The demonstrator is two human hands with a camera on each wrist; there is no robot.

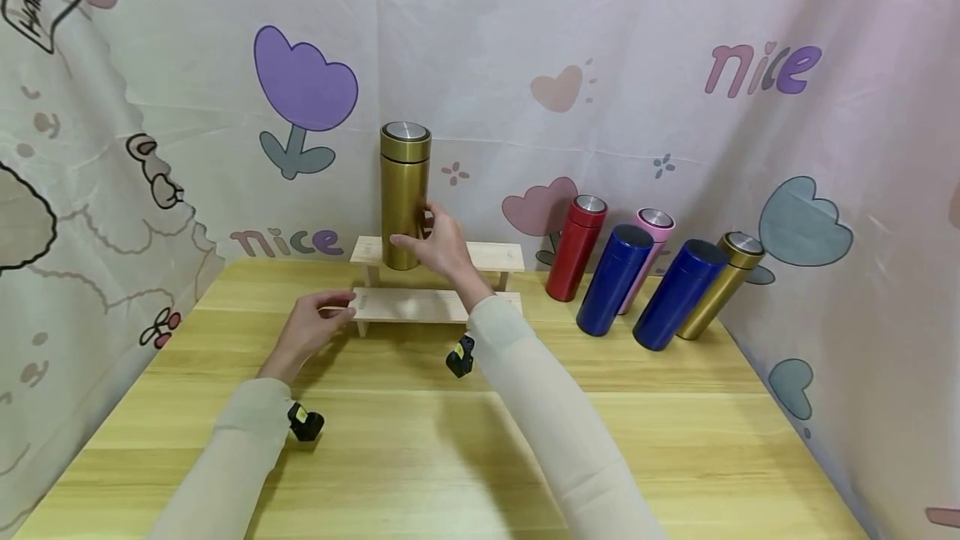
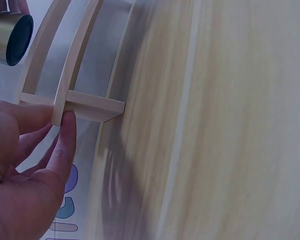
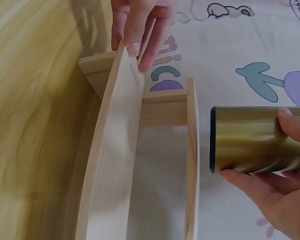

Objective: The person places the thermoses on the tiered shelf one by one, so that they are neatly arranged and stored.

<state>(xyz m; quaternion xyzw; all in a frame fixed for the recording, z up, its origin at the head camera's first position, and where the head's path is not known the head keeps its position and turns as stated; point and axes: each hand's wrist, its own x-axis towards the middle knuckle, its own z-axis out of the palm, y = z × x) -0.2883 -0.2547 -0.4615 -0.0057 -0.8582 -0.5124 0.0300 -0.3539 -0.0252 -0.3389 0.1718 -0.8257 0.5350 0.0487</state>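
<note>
A gold thermos bottle [image 1: 405, 190] with a silver-topped lid is upright in my right hand [image 1: 442, 247], thumb and fingers gripping its lower half. In the right wrist view a small gap separates the base of the gold bottle [image 3: 250, 140] from the upper board [image 3: 191, 160] of a two-tier wooden rack. My left hand [image 1: 311, 325] pinches the left end of the rack's lower board [image 1: 412, 305]. Thumb and fingers of the left hand [image 2: 35, 160] sit on opposite faces of that board in the left wrist view.
Right of the rack, several bottles stand on the wooden table [image 1: 420, 457]: a red one [image 1: 576, 248], a pink one [image 1: 647, 252], two blue ones [image 1: 613, 282] and another gold one [image 1: 723, 286]. A patterned curtain [image 1: 465, 48] hangs behind the table.
</note>
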